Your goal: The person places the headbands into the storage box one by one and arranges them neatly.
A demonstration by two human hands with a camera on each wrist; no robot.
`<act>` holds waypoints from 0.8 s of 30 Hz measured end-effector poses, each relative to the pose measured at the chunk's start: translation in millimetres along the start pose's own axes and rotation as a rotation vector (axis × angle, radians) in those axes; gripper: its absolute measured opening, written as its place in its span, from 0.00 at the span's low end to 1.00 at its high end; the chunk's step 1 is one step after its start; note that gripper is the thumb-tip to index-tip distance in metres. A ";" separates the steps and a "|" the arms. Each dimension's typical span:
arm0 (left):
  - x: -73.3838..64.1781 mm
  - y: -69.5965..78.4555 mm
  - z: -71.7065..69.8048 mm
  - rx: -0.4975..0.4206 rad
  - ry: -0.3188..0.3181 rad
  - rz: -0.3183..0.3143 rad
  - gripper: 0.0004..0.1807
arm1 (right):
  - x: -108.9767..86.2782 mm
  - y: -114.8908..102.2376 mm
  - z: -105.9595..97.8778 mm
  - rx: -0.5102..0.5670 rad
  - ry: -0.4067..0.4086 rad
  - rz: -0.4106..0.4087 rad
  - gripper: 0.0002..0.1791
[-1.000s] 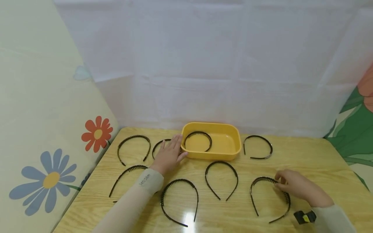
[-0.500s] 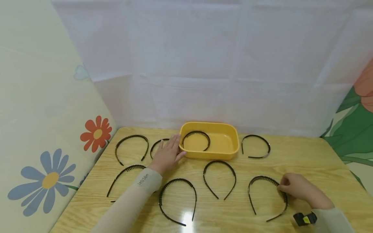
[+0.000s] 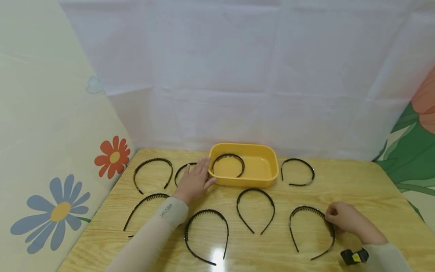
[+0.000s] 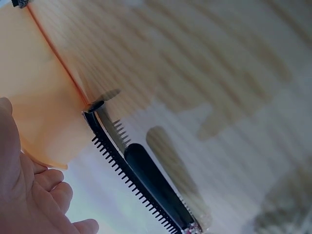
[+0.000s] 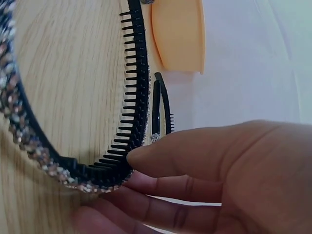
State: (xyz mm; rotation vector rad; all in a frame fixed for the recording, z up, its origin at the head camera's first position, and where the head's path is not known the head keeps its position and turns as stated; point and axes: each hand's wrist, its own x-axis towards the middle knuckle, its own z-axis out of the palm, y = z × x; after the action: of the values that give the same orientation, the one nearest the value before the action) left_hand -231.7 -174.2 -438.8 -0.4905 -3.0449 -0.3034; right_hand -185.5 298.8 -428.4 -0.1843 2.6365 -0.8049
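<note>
In the head view, my left hand [image 3: 193, 184] rests with straight fingers against the left end of a yellow plastic box [image 3: 244, 182]. One black toothed headband [image 3: 242, 162] lies inside that box. A similar headband [image 4: 109, 146] lies beside the box in the left wrist view, partly covered by my hand in the head view. At the right, my right hand [image 3: 351, 221] pinches the side of another headband [image 3: 295, 226]. The right wrist view shows my thumb [image 5: 151, 158] on the toothed inner side and my fingers behind the rhinestone-covered outer side.
More black headbands lie spread on the wooden table [image 3: 268, 257]: one headband [image 3: 312, 173] right of the box, another [image 3: 273, 204] front of it, several at the left. A white cloth [image 3: 217, 75] hangs behind. A small black object [image 3: 355, 257] is at my right wrist.
My right hand has shifted from over the headband's top right to its outer right side, closing thumb and fingers on it. My left hand stays at the box.
</note>
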 end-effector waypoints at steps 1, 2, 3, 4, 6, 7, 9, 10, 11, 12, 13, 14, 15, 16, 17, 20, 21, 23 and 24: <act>-0.2 0.2 0.1 -0.001 -0.001 0.001 0.44 | 0.2 -0.1 0.1 -0.001 0.002 0.000 0.05; -0.3 0.4 0.3 0.000 0.000 0.002 0.44 | 0.5 -0.6 0.0 0.001 0.008 0.005 0.05; -0.2 0.5 0.6 0.000 0.002 0.004 0.44 | 0.7 -0.8 -0.1 0.000 0.011 0.003 0.05; 0.0 0.4 0.9 0.004 0.002 0.003 0.44 | 1.0 -1.1 -0.3 0.001 0.016 0.001 0.05; 0.2 0.4 1.8 0.003 0.012 0.007 0.44 | 1.8 -1.9 -1.0 0.008 0.029 -0.006 0.06; 0.2 0.4 2.2 0.002 0.015 0.007 0.44 | 2.3 -2.0 -1.5 0.018 0.034 -0.006 0.06; 0.3 0.3 2.6 0.001 0.021 0.010 0.44 | 3.1 -2.3 -2.5 0.060 0.039 0.004 0.06; 0.3 0.3 2.5 0.002 0.023 0.012 0.44 | 3.6 -2.2 -3.0 0.087 0.039 0.008 0.07; 0.1 0.3 2.2 0.001 0.024 0.014 0.44 | 4.0 -2.0 -3.2 0.117 0.042 0.016 0.08; 0.2 0.2 1.9 0.002 0.025 0.014 0.44 | 4.3 -1.7 -3.3 0.148 0.041 0.024 0.09; 0.3 0.2 1.7 0.002 0.024 0.014 0.44 | 4.8 -1.2 -3.3 0.184 0.041 0.032 0.10; 0.5 0.1 1.6 0.002 0.024 0.014 0.44 | 5.2 -0.8 -3.1 0.225 0.039 0.040 0.10; 0.6 0.1 1.5 0.002 0.024 0.016 0.44 | 5.5 -0.4 -2.8 0.260 0.039 0.047 0.11; 0.6 0.1 1.5 0.000 0.024 0.017 0.44 | 5.8 0.2 -2.6 0.292 0.038 0.046 0.11; 0.5 0.2 1.5 -0.001 0.020 0.015 0.44 | 5.9 0.6 -2.1 0.324 0.040 0.050 0.11; 0.1 0.3 1.7 -0.005 0.015 0.016 0.44 | 6.0 1.9 -0.9 0.401 0.041 0.035 0.12; 0.0 0.2 1.7 -0.006 0.014 0.016 0.44 | 5.9 2.2 -1.0 0.418 0.043 0.028 0.12; 0.0 -0.3 1.9 -0.005 0.014 0.011 0.44 | 5.8 3.1 -1.6 0.454 0.039 0.007 0.14; 0.2 -0.6 1.8 -0.007 0.018 0.011 0.44 | 5.8 3.2 -2.4 0.472 0.032 -0.002 0.15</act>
State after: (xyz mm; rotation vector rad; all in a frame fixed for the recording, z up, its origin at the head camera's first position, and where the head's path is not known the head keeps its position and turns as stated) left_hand -232.0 -174.4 -440.7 -0.5018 -3.0242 -0.3163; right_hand -191.8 301.3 -430.2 -0.0459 2.3901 -1.4062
